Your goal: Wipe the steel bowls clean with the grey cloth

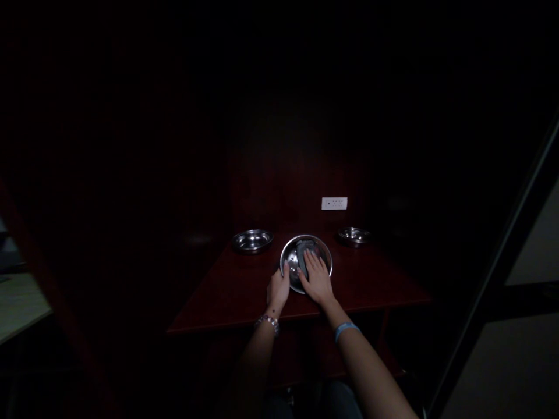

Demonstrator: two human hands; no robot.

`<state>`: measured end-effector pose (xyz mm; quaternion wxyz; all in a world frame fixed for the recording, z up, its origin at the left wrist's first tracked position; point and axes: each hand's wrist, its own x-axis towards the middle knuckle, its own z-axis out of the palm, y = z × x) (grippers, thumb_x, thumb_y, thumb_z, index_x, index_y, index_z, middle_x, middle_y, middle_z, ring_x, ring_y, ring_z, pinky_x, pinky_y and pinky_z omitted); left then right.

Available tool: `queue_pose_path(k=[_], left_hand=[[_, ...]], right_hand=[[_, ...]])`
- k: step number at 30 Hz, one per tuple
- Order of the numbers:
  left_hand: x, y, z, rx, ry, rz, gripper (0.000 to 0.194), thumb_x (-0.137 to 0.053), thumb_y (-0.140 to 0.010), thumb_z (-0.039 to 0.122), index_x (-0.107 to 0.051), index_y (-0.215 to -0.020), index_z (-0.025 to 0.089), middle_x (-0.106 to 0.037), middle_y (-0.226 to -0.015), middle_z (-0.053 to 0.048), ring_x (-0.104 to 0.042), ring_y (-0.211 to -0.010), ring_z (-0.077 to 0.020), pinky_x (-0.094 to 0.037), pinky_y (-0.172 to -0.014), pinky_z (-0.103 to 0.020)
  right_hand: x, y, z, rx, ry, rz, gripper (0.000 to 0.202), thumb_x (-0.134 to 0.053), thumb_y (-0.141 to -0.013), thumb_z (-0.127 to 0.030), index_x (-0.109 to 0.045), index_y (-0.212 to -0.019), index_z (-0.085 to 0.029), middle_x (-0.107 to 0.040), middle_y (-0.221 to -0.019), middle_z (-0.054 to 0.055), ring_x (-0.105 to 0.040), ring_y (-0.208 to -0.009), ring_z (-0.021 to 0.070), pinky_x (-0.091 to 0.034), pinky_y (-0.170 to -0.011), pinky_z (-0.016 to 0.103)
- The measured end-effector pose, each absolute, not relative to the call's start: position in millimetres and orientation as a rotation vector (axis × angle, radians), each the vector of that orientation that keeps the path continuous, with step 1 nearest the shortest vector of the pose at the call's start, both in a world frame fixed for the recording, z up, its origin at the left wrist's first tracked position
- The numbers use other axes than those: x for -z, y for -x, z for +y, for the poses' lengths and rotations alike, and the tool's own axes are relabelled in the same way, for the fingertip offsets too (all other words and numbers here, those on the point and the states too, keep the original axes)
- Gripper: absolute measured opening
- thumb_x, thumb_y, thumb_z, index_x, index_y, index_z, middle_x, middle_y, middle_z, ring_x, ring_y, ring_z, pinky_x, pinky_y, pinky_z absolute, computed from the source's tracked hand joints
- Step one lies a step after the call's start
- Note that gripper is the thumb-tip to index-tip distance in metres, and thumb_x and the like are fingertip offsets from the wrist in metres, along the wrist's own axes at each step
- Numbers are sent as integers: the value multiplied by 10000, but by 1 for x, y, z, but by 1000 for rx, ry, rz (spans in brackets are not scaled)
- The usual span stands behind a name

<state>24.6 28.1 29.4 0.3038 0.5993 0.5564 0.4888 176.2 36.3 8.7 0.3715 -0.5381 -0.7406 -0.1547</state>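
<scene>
Two hands at one steel bowl on a dark red table

Sat near the middle of the red table, the large steel bowl, tilted up toward the camera with its open face turned to the wearer and its far rim raised. Gripped at the near-left rim by the left hand, fingers curled over the edge, thumb on the inside. Pressed flat inside the bowl by the right hand, fingers spread and pointing away, a folded grey cloth. Ran lengthwise away from the wearer, that cloth, its far end poking out beyond the fingertips toward the upper rim.

Rested farther back, well apart to the left, a second bowl, upright; to the right, a third, smaller bowl. Showed on the dark back wall above them, a white switch plate. Too dark elsewhere to tell more.
</scene>
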Motion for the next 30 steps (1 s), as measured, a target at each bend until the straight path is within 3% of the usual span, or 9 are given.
queue_pose_path(k=[16, 30], left_hand=[[-20, -24, 38, -1248, -1643, 1507, 649, -285, -968, 631, -689, -1208, 184, -744, -1135, -126, -700, -1012, -254, -514, -873, -312], [-26, -24, 31, -1253, -1631, 1509, 621, -327, -954, 636, -715, -1122, 181, -758, -1061, -125, -702, -973, -282, -508, -864, -349]], right_hand=[[-8, -177, 38, 428, 1301, -1912, 642, -418, -977, -414, -331, -1542, -123, -389, -1566, 128, -355, -1455, 270, -237, -1219, 458], [-9, -176, 35, 379, 1284, -1943, 718, -514, -894, -358, -315, -1547, -136, -367, -1579, 119, -350, -1456, 275, -224, -1220, 462]])
